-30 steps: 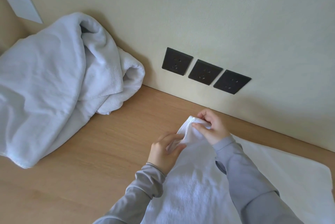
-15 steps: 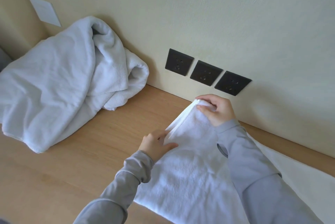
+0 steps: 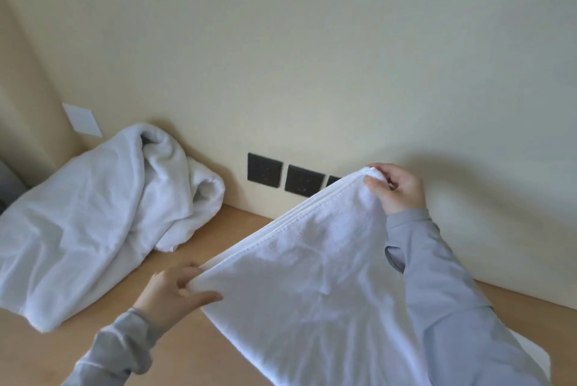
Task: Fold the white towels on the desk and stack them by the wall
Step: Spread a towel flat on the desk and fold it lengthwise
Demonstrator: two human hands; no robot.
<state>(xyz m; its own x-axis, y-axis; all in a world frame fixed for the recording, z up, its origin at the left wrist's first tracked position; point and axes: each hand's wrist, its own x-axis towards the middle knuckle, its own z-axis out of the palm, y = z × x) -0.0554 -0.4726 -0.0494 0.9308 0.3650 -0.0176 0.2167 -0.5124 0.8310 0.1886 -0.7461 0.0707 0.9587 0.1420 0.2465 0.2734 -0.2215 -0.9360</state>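
A white towel point(image 3: 312, 279) is stretched in the air above the wooden desk point(image 3: 193, 351), doubled along its top hem. My right hand point(image 3: 395, 190) pinches its far upper corner near the wall. My left hand point(image 3: 175, 292) grips the near corner of the same hem, thumb out. The towel's lower part hangs down past the frame's bottom, partly behind my right sleeve. A second white towel point(image 3: 90, 220) lies crumpled in a heap on the desk at the left, against the wall.
Dark wall sockets point(image 3: 285, 176) sit in a row just above the desk, one hidden behind the lifted towel. A white wall plate point(image 3: 82, 120) is at the left corner. Bare desk lies between the heap and my left arm.
Both hands have spread apart along the hem and raised the towel off the desk. The view has tilted upward, showing more wall.
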